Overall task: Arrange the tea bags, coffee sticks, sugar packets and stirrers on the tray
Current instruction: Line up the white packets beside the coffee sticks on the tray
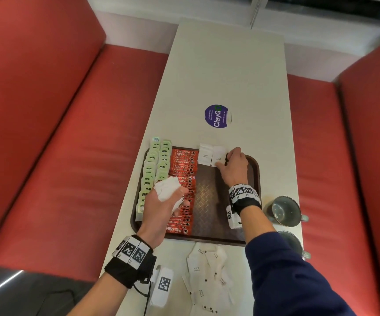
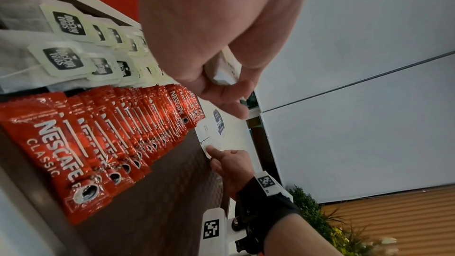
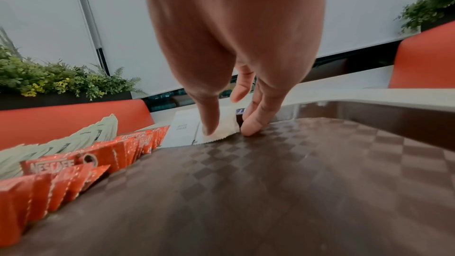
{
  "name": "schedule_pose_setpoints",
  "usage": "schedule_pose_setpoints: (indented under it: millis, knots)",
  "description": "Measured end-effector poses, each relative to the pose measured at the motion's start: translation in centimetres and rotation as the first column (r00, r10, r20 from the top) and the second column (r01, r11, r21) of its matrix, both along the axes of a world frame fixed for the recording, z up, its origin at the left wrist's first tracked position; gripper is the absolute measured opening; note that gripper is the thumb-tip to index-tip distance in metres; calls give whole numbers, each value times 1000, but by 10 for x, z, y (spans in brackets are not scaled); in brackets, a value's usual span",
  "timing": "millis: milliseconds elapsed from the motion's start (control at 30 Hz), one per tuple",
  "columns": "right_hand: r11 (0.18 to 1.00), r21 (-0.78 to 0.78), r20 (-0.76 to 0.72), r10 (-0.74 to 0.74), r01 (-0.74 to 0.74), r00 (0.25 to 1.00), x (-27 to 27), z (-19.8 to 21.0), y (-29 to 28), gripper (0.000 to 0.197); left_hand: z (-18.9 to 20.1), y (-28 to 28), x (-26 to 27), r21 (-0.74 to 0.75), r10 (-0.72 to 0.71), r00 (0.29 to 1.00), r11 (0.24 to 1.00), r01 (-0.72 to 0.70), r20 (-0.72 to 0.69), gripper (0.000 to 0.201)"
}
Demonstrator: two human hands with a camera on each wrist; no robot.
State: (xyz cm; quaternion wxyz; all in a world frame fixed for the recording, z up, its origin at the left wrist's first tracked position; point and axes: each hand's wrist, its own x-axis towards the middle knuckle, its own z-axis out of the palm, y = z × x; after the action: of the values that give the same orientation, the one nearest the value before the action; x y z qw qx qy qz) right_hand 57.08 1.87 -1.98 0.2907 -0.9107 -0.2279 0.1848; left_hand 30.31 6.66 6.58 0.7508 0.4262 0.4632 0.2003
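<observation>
**Fingers setting the second sugar packet at the tray's far edge**

The fingers (image 3: pixel 248 127) of the right hand (image 1: pixel 234 166) are pressing, loosely spread, on a white paper sugar packet (image 1: pixel 218 156) at the far edge of the brown checkered plastic tray (image 1: pixel 254 169), beside another packet. The left hand (image 1: pixel 161 208) is gripping a bunch of white sugar packets (image 1: pixel 167 188) over the red coffee sticks (image 1: pixel 183 169). That bunch is lying near-left of the right hand, so the next packet is probably coming from there.

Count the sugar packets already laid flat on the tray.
2: one sugar packet beside the coffee sticks, a second packet under the right hand. More are bunched in the left hand.
</observation>
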Motion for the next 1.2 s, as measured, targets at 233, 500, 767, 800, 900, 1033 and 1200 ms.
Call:
schedule_pose_setpoints:
  millis: [233,500,767,800,900,1033,1200]
  knots:
    - [998,-61,25,0,1,1000,2,-6,5,29,7,0,2,-31,-12,999,999,13,42,38]
    - [978,207,-30,41,-34,999,-40,47,-12,18,12,-3,4,-35,-52,997,998,55,65,35]
    - [912,394,-283,237,-112,930,-123,112,-60,21,13,-10,10,-25,4,995,1000,-2,96,27]
    - [917,387,-285,217,-95,934,-130,114,-64,22,15,-11,10,-35,22,993,999,-18,118,26]
    - [929,366,-324,186,-58,928,-149,118,-71,21,15,-16,11,-88,56,983,995,-41,177,25]
    - [936,352,-364,112,26,925,-160,114,-69,27,15,-25,15,-112,88,978,991,-68,188,25]
    - [936,349,-433,109,55,895,-156,106,-71,18,12,-23,14,-141,124,968,985,-95,217,33]
